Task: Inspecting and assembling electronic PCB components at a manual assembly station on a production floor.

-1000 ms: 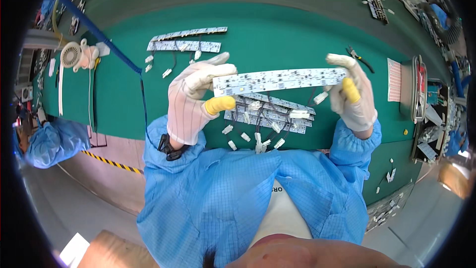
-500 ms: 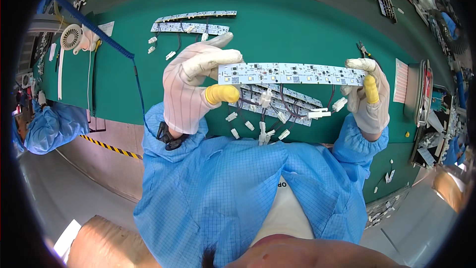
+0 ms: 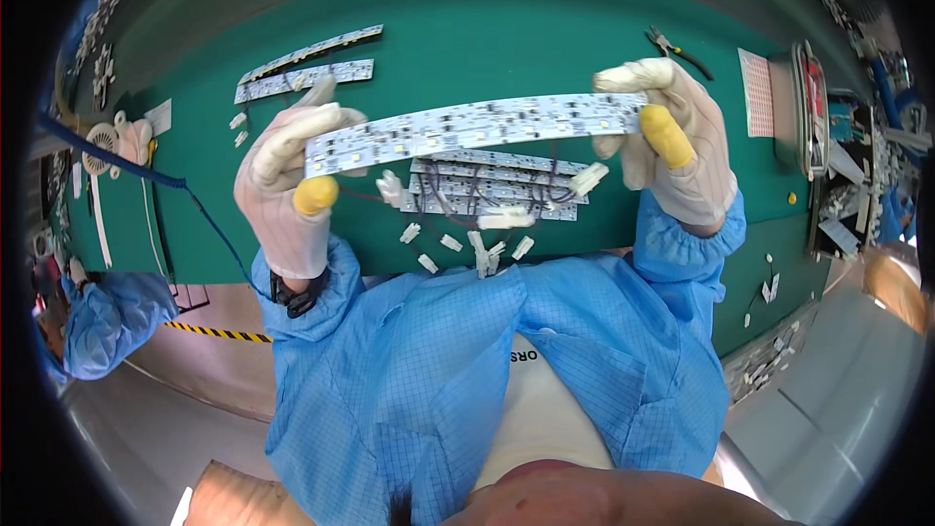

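Note:
A long white LED circuit board (image 3: 467,128) is held up level with its component side showing, gripped at both ends. At its left end my left hand (image 3: 289,180), in a white glove with a yellow thumb cot, is closed on it. My right hand (image 3: 677,131), gloved the same way, pinches the right end between thumb and fingers. Dark wires with white connectors (image 3: 506,218) hang below the board. Beneath it on the green mat, several similar boards (image 3: 495,187) lie stacked, partly hidden by wires, with small white plugs (image 3: 479,251) toward my body.
Two more LED boards (image 3: 304,80) lie at the back left. Pliers (image 3: 679,52) rest at the back right, near a sheet of labels (image 3: 756,93) and a metal-edged box (image 3: 801,107). A white fan (image 3: 119,144) and blue coiled cord (image 3: 117,166) are at left; a co-worker's sleeve (image 3: 115,317) shows beyond.
The held board has shifted left in view with both hands and tilts more, its left end lower. The view has turned somewhat, and more of the stacked boards shows.

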### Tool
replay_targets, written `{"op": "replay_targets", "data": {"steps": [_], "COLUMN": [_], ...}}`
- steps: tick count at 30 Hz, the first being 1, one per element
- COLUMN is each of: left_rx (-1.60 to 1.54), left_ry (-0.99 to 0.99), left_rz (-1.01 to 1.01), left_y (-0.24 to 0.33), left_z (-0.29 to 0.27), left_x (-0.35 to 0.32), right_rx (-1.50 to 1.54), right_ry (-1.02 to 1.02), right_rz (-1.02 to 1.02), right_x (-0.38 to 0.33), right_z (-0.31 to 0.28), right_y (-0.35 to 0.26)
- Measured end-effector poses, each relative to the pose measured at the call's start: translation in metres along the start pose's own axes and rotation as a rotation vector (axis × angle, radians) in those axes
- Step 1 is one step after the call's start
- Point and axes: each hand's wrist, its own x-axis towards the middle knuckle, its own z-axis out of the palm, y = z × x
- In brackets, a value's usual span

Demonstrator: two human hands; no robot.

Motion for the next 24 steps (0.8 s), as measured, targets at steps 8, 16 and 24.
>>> {"op": "replay_targets", "data": {"steps": [8, 16, 24], "left_rx": [0.007, 0.181, 0.045], "left_ry": [0.020, 0.020, 0.080], "left_rz": [0.003, -0.053, -0.107], "left_y": [-0.012, -0.008, -0.006], "left_z": [-0.006, -0.009, -0.005], "left_x": [-0.001, -0.002, -0.005], "right_rx": [-0.044, -0.073, -0.050], "right_ry": [-0.010, -0.049, -0.009], "right_rz": [-0.045, -0.016, -0.065], "right_x": [0.003, 0.004, 0.003], "right_z": [0.006, 0.002, 0.007], "right_y": [0.001, 0.002, 0.002]}}
